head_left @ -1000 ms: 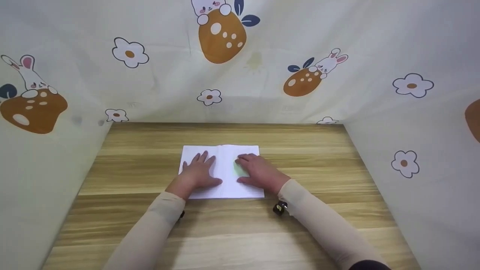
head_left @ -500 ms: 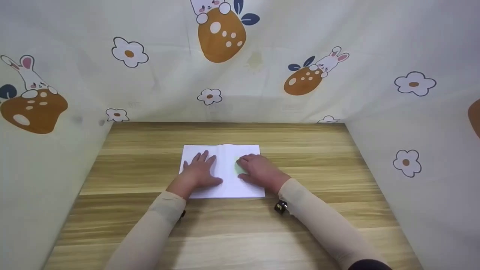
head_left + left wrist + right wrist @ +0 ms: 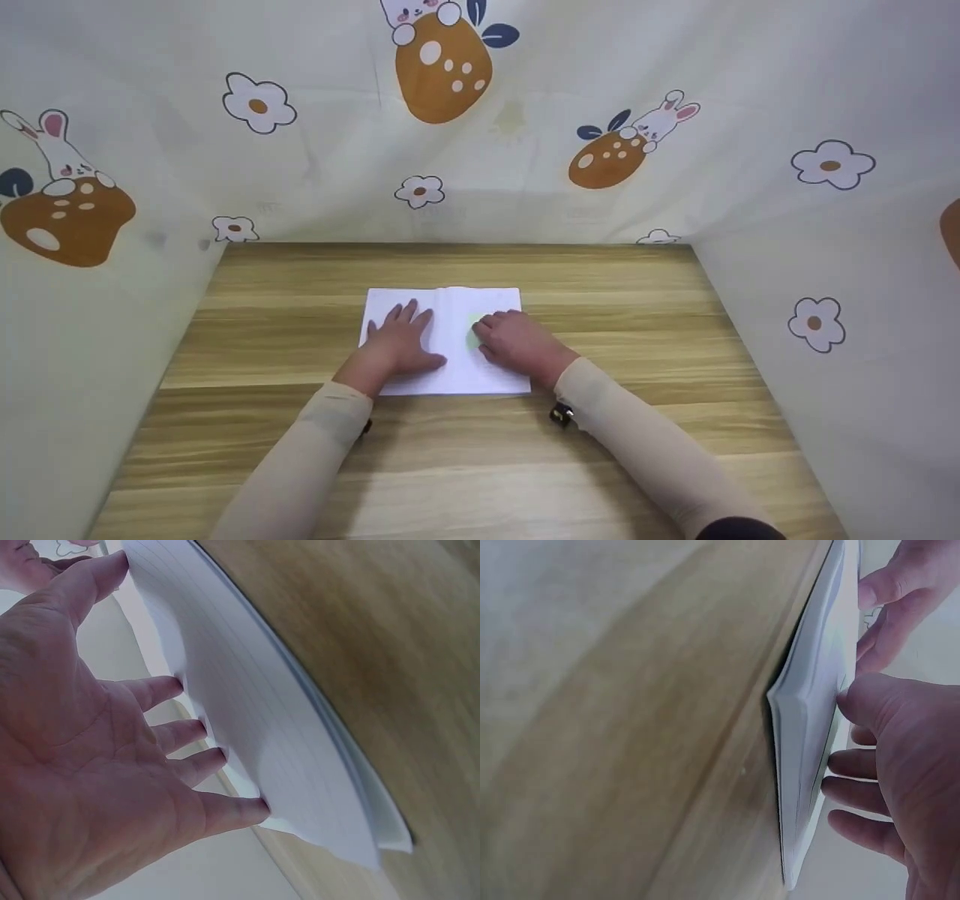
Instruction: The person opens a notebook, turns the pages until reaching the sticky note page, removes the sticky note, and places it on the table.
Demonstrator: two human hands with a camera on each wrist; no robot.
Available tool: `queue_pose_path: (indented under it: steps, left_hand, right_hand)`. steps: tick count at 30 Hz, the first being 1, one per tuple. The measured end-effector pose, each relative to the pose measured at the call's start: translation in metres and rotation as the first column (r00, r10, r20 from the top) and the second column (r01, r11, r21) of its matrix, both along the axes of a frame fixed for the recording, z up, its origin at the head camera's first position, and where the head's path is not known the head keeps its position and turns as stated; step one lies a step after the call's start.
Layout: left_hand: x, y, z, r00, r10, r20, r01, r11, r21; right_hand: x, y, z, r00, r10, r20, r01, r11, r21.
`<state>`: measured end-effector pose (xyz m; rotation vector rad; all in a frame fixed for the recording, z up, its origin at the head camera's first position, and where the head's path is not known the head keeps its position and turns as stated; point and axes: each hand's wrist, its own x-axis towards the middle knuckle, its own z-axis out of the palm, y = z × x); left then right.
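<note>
An open notebook (image 3: 454, 379) with white pages lies on the table, its lined paper (image 3: 240, 682) showing in the left wrist view. My left hand (image 3: 396, 348) rests on the left page with fingers spread and thumb towards the middle fold. On the right page is a pale green piece of paper (image 3: 472, 339), partly covered by my right hand (image 3: 526, 343). In the right wrist view the right thumb (image 3: 862, 699) and several fingertips touch the page at the green edge, thumb and fingers apart. The notebook's stacked page edges (image 3: 787, 735) face that camera.
The wood-grain table (image 3: 465, 465) extends around the notebook on all sides. A pale curtain (image 3: 337, 165) printed with rabbits and flowers encloses the back and both sides. A small black device (image 3: 560, 414) sits at the right wrist, beside the beige sleeve (image 3: 637, 435).
The right thumb has drawn in closer to the right fingers over the green paper, and the fingers have shifted slightly. The left hand stays in place on the left page.
</note>
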<state>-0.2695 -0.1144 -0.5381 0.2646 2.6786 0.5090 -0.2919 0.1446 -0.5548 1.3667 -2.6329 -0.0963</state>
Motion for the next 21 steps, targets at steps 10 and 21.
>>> queue_pose_path:
  steps: [10, 21]
  left_hand:
    - [0.0017, -0.0004, -0.0006, 1.000, 0.004, -0.009, -0.004, 1.000, 0.001]
    - [0.0014, -0.0010, -0.0021, 1.000, 0.004, -0.020, -0.004, 1.000, 0.008]
  right_hand:
    - [0.0069, -0.0074, -0.0063, 0.997, -0.027, -0.072, 0.025, 0.999, -0.034]
    - [0.0086, -0.0084, -0.0079, 0.997, -0.004, -0.083, -0.002, 0.997, -0.072]
